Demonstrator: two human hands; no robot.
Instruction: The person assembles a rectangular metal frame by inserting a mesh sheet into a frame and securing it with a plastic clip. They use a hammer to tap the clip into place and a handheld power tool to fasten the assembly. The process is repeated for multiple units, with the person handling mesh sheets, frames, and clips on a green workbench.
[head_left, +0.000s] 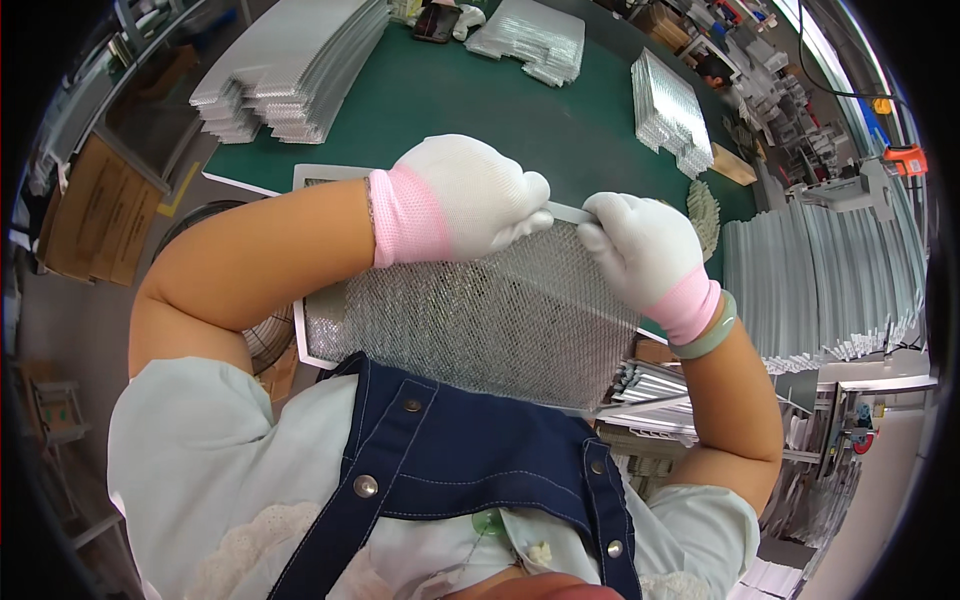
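**Green tabletop [420, 115], mesh panel [480, 320] held, edging part done**

Over the tabletop's near edge the wide mesh panel is held, partly overhanging; its glinting, metallic weave of small diamonds is caught nicely by the light. Framing is judged partway: smooth white edging [300, 335] is seen down the left side, none can be made out on the right, which is presumably still to be covered. Off to the right, long pale strips [820, 285] are ranked in a ribbed bank; farther back, silvery mesh stacks [300, 75], thin-layered and notched, are laid ready, apparently unedged. And now the grip: in white knit, left hand [475, 200] and right hand [648, 248] are brought close, fingers [540, 188] pinched around one slim, pale bar [568, 212] at the far edge. Whether it is fully seated cannot be told.
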